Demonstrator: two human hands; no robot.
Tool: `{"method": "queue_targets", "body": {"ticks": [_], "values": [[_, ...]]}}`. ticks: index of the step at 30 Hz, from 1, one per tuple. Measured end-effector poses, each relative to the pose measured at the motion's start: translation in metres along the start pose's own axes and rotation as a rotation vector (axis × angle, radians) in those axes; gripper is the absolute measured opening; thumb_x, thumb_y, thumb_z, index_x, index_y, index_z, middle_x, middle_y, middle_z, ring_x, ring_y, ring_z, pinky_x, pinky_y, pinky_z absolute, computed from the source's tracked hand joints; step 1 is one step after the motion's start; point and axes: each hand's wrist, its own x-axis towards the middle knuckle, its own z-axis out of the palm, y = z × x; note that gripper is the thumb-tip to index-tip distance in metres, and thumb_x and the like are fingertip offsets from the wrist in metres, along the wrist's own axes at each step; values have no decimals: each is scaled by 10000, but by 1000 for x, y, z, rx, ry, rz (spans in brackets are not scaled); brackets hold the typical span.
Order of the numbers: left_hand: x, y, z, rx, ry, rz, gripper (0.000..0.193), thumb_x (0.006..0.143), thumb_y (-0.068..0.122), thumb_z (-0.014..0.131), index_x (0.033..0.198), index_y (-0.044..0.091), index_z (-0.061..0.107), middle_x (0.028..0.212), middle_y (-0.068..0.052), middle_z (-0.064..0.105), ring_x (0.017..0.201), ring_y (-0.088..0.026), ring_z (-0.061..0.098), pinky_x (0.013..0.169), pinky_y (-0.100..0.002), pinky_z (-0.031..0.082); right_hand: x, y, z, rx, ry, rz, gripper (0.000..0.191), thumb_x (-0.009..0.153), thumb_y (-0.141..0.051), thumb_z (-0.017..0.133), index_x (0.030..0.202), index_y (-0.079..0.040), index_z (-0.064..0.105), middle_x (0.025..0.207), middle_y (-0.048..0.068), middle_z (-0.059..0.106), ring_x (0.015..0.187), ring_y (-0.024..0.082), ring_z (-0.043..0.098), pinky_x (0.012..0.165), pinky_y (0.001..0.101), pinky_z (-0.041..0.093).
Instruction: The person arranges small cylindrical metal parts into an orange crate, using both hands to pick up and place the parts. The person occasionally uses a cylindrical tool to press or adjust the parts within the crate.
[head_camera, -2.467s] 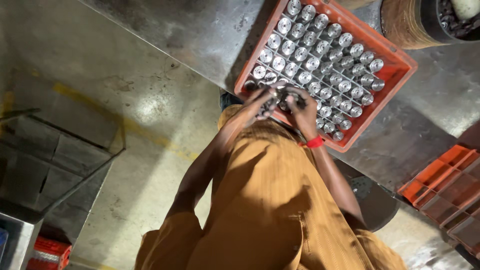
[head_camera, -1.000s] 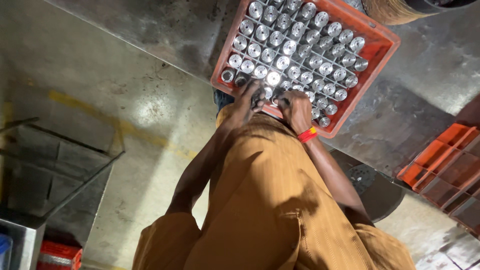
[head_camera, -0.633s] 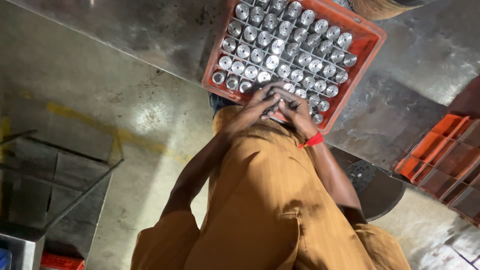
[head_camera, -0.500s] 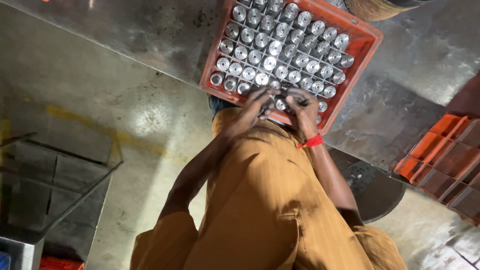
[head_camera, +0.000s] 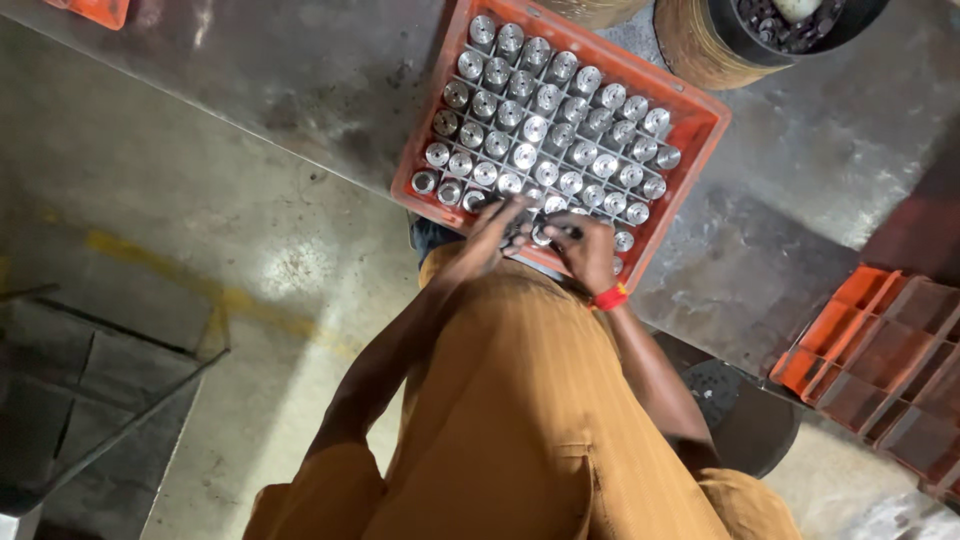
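Note:
A red-orange plastic crate (head_camera: 700, 110) sits on a grey metal table and holds several rows of shiny round metal parts (head_camera: 535, 128) standing in divided cells. Both my hands are at the crate's near edge, close together. My left hand (head_camera: 497, 225) reaches over the near row with its fingers stretched onto the parts; whether it holds one is hidden. My right hand (head_camera: 586, 250), with a red band (head_camera: 608, 297) on the wrist, is curled around a small metal part (head_camera: 545, 234) in the near row. My mustard-brown garment fills the lower middle.
The metal table (head_camera: 300, 80) runs across the top. A round woven-sided bin (head_camera: 720, 40) with dark pieces stands behind the crate. An orange divided crate (head_camera: 880, 350) lies at the right. Below are a dark round object (head_camera: 745, 425), the concrete floor with a yellow line (head_camera: 150, 265), and a dark metal frame (head_camera: 100, 400).
The view has shifted, so the crate now sits further to the right in the frame. My hands have stayed at the crate's near row, moving slightly among the parts.

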Motion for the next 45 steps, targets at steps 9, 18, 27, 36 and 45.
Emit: {"method": "queue_targets", "body": {"ticks": [9,18,27,36,45], "values": [[-1,-31,40,254,-152,-91,445,1043,362,552,1434,171,460,746,34,545,569,-42,474,447,-200,328,-20,40,-17,729,-269,141,203,972,-106,678,1158,-34,715,1036,-5,709,807,110,699,760,258,573],[-6,-71,-1,-454,209,-8,293,1070,319,479,1201,69,557,849,-34,602,742,-156,613,618,-289,470,-38,34,-35,-99,52,-387,113,893,-111,770,972,-36,738,1112,180,756,949,338,702,842,421,532],[2,-71,16,-44,241,113,401,1044,490,547,1124,97,541,764,-17,584,612,-123,563,490,-258,410,-9,18,-31,-279,-150,15,168,887,-229,814,955,-76,793,807,189,727,729,321,687,670,426,500],[16,-86,63,350,63,29,372,1032,460,503,1230,147,530,721,21,547,550,-87,522,431,-230,397,-38,53,-41,418,-212,113,217,994,-136,760,1146,17,779,900,76,741,788,125,637,715,284,524],[-2,-81,30,-412,227,-8,202,1052,288,488,1089,101,553,809,-22,609,742,-142,615,681,-306,510,-61,50,-63,51,12,13,98,938,-90,739,995,-19,702,940,142,752,817,208,712,764,331,539]]}}
